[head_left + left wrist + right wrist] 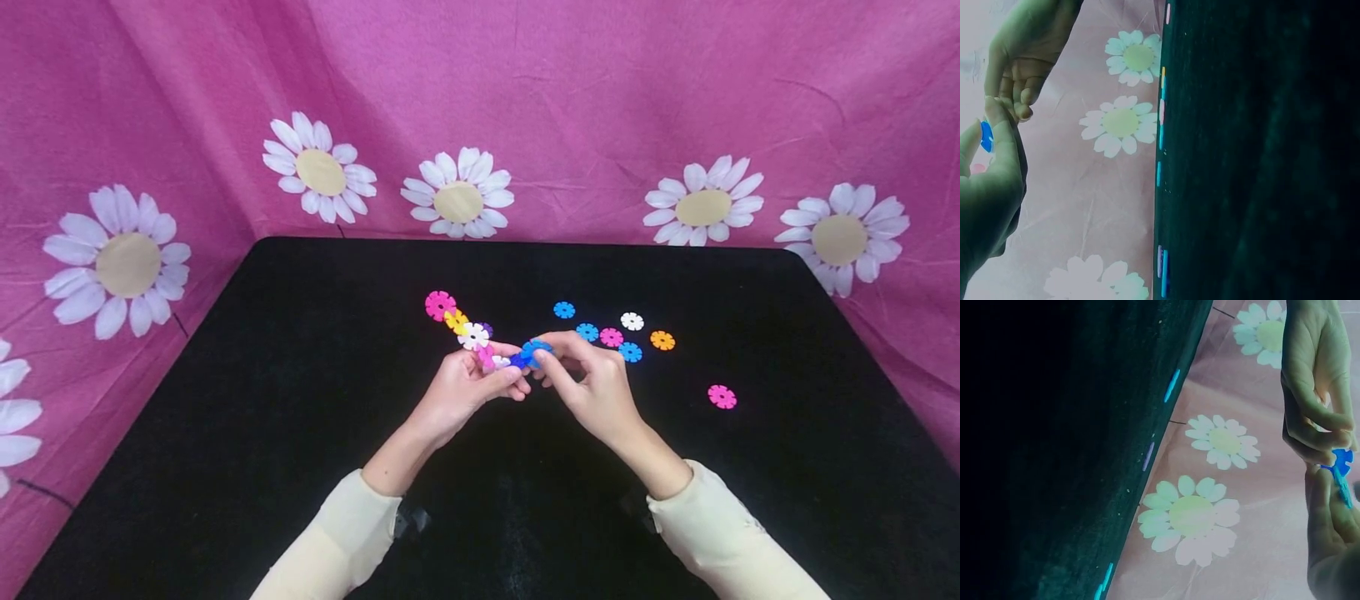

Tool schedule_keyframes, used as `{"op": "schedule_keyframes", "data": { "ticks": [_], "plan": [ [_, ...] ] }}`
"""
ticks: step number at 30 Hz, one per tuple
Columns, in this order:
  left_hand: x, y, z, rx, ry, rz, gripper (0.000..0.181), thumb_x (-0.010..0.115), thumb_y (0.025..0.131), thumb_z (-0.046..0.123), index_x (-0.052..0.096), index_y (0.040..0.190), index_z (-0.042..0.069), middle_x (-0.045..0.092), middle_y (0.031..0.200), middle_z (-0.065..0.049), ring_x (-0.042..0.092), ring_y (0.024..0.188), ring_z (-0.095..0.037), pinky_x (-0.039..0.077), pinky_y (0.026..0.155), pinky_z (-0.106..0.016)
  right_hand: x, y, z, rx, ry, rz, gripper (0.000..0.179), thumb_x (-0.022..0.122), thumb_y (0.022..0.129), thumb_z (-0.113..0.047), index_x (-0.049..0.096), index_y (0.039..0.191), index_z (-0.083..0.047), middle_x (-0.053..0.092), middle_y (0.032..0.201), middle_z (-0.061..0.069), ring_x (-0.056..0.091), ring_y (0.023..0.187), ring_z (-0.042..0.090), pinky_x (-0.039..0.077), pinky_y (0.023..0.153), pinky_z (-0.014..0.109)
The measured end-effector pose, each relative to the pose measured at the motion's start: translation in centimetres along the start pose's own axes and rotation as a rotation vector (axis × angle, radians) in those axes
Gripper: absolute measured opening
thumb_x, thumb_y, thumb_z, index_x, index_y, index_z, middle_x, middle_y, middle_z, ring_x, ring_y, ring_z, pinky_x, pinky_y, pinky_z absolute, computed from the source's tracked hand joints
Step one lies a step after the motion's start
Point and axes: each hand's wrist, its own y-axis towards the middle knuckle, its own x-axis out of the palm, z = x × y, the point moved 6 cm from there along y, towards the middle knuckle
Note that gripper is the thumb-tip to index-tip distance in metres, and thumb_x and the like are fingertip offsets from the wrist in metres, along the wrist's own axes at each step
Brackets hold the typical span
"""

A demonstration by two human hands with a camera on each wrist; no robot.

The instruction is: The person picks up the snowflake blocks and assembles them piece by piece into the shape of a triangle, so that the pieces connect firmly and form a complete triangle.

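A chain of notched plastic discs hangs between the hands, held above the table. Its far end is a pink disc (439,305), followed by a yellow disc (455,322) and a white disc (474,337). My left hand (457,387) pinches the chain close to a dark blue disc (986,137) between thumb and finger. My right hand (596,387) grips a light blue disc (534,351) at the near end, thumb on its face. In the right wrist view this light blue disc (1342,489) stands crosswise against the dark blue disc (1342,460). Fingers partly hide the join.
Loose discs lie on the black table (225,433) beyond the right hand: several blue, a white disc (632,321) and an orange disc (663,340). A pink disc (722,397) lies farther right. A purple disc (487,329) shows behind the chain. Pink flowered cloth (570,100) surrounds the table.
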Motion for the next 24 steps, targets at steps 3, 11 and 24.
{"op": "schedule_keyframes", "data": {
  "ticks": [3,11,24],
  "plan": [
    [-0.1,0.0,-0.1,-0.019,-0.016,0.005,0.039,0.065,0.094,0.013,0.055,0.123,-0.01,0.075,0.089,0.005,0.073,0.085,-0.007,0.056,0.092,-0.027,-0.2,-0.2,0.5,0.027,-0.023,0.019,0.022,0.07,0.082,0.009,0.069,0.102,0.001,0.075,0.083,0.01,0.07,0.066,0.014,0.057,0.065,0.017],
    [-0.2,0.1,-0.5,-0.058,-0.042,0.018,0.039,0.065,0.093,0.01,0.05,0.126,-0.005,0.074,0.1,0.003,0.073,0.092,-0.008,0.055,0.095,-0.029,-0.1,-0.4,0.7,0.051,-0.045,0.029,0.015,0.071,0.082,0.007,0.069,0.095,0.001,0.072,0.074,0.008,0.066,0.061,0.01,0.055,0.06,0.018],
    [-0.8,-0.1,-1.2,-0.088,-0.065,0.227,0.036,0.066,0.092,0.008,0.05,0.123,0.003,0.07,0.101,0.003,0.072,0.094,-0.011,0.056,0.095,-0.033,0.8,-0.4,1.2,0.091,-0.058,-0.075,0.012,0.07,0.087,-0.002,0.07,0.099,-0.003,0.074,0.079,0.007,0.068,0.064,0.018,0.058,0.06,0.022]
  ]
}}
